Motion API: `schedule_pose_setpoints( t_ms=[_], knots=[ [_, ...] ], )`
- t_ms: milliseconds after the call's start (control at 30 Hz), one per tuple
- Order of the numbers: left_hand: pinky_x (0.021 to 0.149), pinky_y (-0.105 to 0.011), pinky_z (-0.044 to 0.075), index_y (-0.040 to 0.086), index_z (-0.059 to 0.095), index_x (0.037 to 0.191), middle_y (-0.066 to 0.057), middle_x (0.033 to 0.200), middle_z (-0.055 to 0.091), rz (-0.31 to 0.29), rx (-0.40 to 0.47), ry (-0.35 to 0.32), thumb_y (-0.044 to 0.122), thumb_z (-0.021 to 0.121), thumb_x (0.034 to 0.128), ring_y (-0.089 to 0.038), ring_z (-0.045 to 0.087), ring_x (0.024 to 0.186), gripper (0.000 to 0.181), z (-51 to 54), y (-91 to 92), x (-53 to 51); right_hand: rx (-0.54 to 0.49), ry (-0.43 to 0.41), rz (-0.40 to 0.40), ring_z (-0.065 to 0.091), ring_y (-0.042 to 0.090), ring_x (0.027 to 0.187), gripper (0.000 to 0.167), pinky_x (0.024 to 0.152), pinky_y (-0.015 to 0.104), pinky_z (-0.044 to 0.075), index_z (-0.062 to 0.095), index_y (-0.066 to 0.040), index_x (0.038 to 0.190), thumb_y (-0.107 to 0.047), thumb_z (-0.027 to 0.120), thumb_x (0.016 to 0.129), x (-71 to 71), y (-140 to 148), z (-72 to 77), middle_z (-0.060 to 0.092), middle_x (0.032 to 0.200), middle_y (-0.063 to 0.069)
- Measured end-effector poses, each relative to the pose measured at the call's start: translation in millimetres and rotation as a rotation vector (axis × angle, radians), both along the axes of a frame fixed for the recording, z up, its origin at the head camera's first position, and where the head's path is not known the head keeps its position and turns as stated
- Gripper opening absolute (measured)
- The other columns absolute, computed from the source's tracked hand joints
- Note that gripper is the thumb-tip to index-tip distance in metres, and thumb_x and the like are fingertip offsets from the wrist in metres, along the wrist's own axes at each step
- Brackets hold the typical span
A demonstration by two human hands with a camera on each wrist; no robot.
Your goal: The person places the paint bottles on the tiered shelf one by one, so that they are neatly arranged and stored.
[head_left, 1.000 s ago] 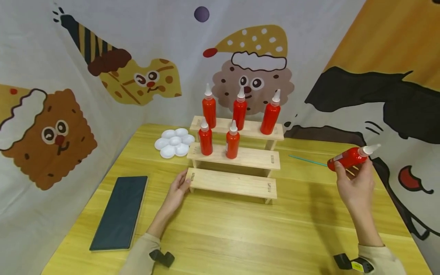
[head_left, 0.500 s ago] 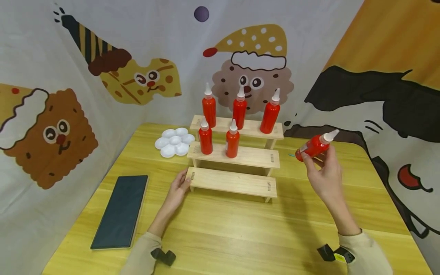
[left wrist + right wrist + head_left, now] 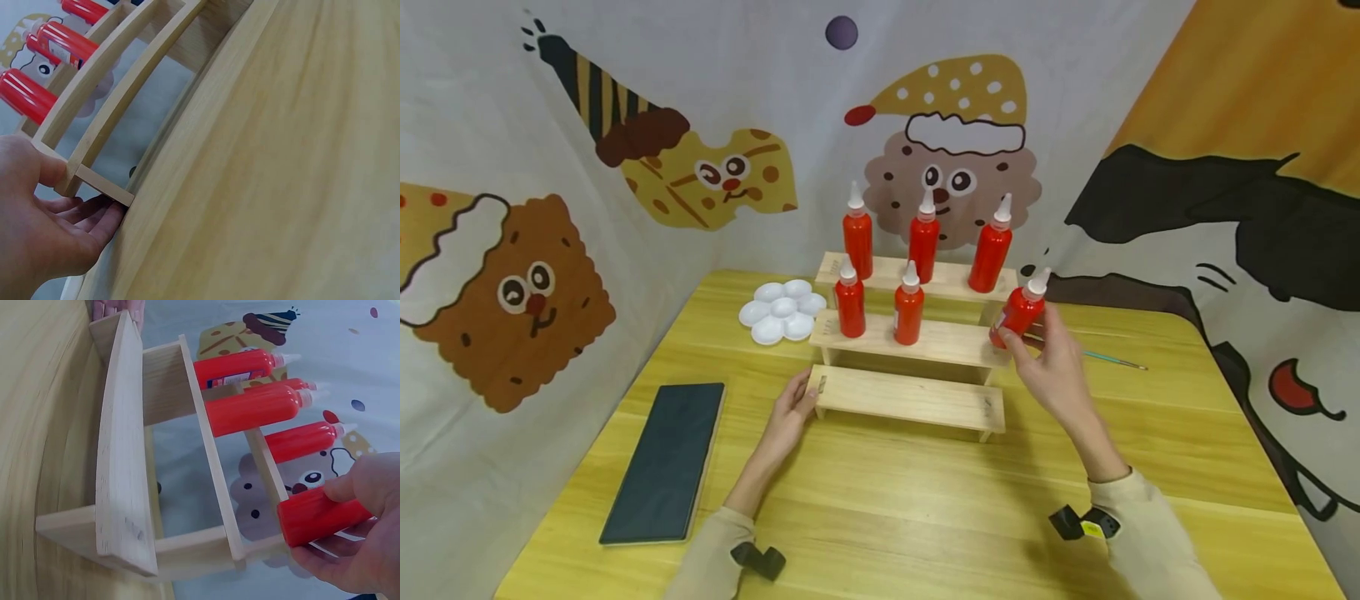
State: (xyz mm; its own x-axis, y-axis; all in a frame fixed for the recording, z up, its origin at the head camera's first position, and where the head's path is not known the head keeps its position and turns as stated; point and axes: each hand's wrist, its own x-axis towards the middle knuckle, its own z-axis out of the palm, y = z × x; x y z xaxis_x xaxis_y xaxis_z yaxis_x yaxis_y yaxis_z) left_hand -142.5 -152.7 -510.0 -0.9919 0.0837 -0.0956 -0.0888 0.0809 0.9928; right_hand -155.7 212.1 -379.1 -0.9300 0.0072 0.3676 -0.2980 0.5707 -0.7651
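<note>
A wooden three-step display stand [image 3: 910, 396] stands on the table. My left hand [image 3: 792, 410] holds the left end of its lowest step; in the left wrist view the thumb lies at the step's end and the fingers at the side panel [image 3: 105, 185]. My right hand [image 3: 1054, 367] grips a red squeeze bottle [image 3: 1019, 313] with a white pointed cap, tilted to the right, at the middle step's right end. Whether its base touches the step I cannot tell. Two like bottles [image 3: 908, 315] stand on the middle step and three [image 3: 989, 258] on the top step.
A white flower-shaped paint palette [image 3: 783, 310] lies left of the stand. A dark flat rectangular board or book [image 3: 664, 462] is at the table's left. Behind my right hand lies a thin teal paintbrush [image 3: 1112, 359]. A cloth with cartoon prints [image 3: 775, 58] hangs behind.
My right hand has carried the red squeeze bottle leftward from the table's right side to the middle step's right end, uncovering more of the paintbrush. My left hand has stayed on the stand.
</note>
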Motion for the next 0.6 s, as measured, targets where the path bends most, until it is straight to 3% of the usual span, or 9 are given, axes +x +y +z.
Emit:
schedule_pose_setpoints(
  t_ms=[267, 600],
  knots=[
    [0.119, -0.051, 0.039, -0.002, 0.025, 0.157, -0.029, 0.155, 0.041, 0.006, 0.004, -0.001, 0.013, 0.04, 0.1095, -0.043, 0.045, 0.14, 0.052, 0.5, 0.8, 0.6, -0.008, -0.065, 0.087, 0.064, 0.045, 0.113, 0.05, 0.095, 0.058, 0.058, 0.044, 0.004, 0.141, -0.008, 0.067, 0.097, -14.0, -13.9, -9.2, 0.061, 0.132, 0.026],
    [0.118, -0.052, 0.04, -0.004, 0.026, 0.156, -0.031, 0.154, 0.041, 0.006, -0.002, 0.008, 0.013, 0.041, 0.1093, -0.045, 0.045, 0.14, 0.052, -0.2, 2.4, 1.9, -0.02, -0.132, 0.105, 0.065, 0.042, 0.112, 0.05, 0.096, 0.055, 0.059, 0.045, 0.001, 0.139, -0.007, 0.068, 0.096, -23.0, -24.4, -20.5, 0.062, 0.129, 0.025]
  ],
)
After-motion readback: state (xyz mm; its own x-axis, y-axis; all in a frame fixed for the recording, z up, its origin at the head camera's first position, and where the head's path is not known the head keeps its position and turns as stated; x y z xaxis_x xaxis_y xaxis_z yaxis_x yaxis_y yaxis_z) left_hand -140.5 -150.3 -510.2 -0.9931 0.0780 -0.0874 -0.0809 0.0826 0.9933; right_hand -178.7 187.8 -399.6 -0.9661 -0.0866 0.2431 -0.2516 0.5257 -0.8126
